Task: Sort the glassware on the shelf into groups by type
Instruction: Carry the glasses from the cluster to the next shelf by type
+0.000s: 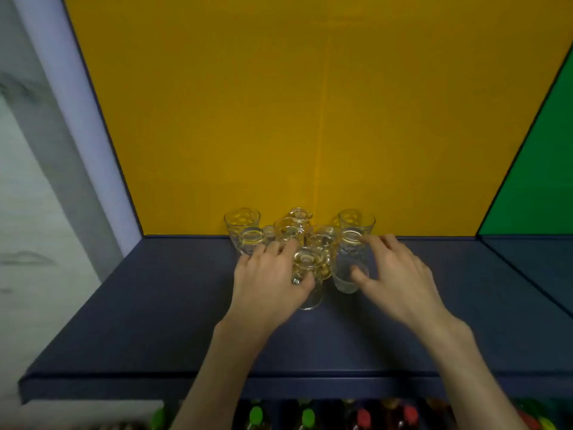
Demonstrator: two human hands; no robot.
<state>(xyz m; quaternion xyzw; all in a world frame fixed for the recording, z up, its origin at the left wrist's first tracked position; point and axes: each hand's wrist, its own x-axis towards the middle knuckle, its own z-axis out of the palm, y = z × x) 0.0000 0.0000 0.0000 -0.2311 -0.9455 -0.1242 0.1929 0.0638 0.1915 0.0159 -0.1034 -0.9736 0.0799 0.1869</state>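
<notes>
Bottles point(307, 417) lowest — left hand point(269, 274) grips front glass point(310, 274); right hand point(393, 271) spread, touching small tumbler point(345, 279).

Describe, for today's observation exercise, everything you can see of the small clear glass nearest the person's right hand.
The small clear glass is a short, stemless tumbler of transparent glass. It looks empty and stands upright, mouth up, on the dark blue shelf, at the front right of the cluster of glassware. The right hand reaches over it, thumb lying against its right side; whether the fingers grip it is unclear. A taller glass stands close behind it.
</notes>
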